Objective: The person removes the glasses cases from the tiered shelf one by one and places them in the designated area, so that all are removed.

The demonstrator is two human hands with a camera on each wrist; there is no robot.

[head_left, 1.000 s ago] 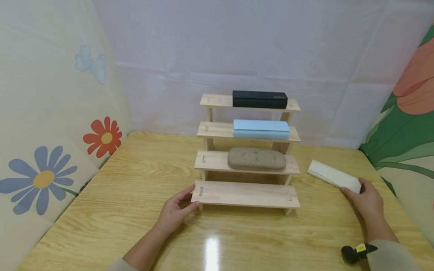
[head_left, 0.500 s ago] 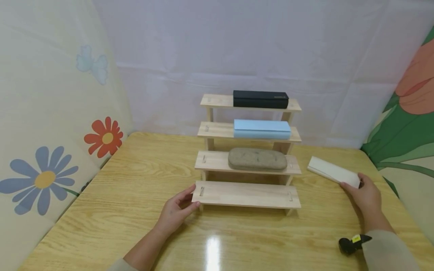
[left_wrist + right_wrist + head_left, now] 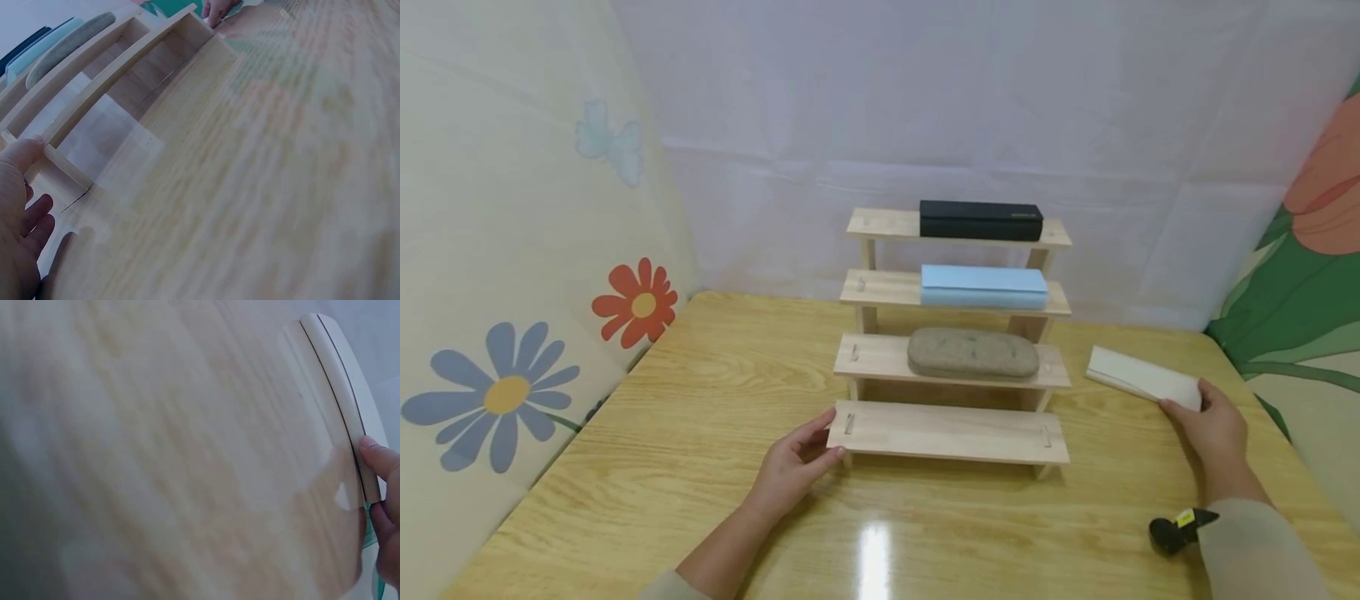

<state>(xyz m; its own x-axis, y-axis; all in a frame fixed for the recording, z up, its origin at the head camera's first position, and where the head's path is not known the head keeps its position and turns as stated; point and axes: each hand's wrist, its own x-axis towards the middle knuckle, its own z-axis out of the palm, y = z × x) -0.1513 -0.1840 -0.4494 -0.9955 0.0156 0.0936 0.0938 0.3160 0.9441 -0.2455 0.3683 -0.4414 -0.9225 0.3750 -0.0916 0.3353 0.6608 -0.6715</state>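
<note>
A tiered wooden display rack (image 3: 947,432) stands mid-table. My left hand (image 3: 786,473) holds the left end of its lowest tier between thumb and fingers; the left wrist view shows the thumb (image 3: 24,152) against the board's corner. To the right of the rack, my right hand (image 3: 1216,425) pinches the near right end of a white glasses case (image 3: 1142,377). In the right wrist view, the thumb (image 3: 377,456) lies on the case's side, near its seam. On the upper tiers rest a black glasses case (image 3: 981,221), a light blue one (image 3: 983,287) and a grey-brown one (image 3: 973,352).
A black object with a yellow label (image 3: 1182,530) is at the right sleeve, partly hidden by it. The wood-grain table (image 3: 730,367) runs up to a white cloth backdrop (image 3: 790,167), with flower-printed cloth (image 3: 482,250) on both sides.
The right hand and the white case have shifted slightly toward the back of the table. The left hand keeps its hold on the rack. The head view has turned a little.
</note>
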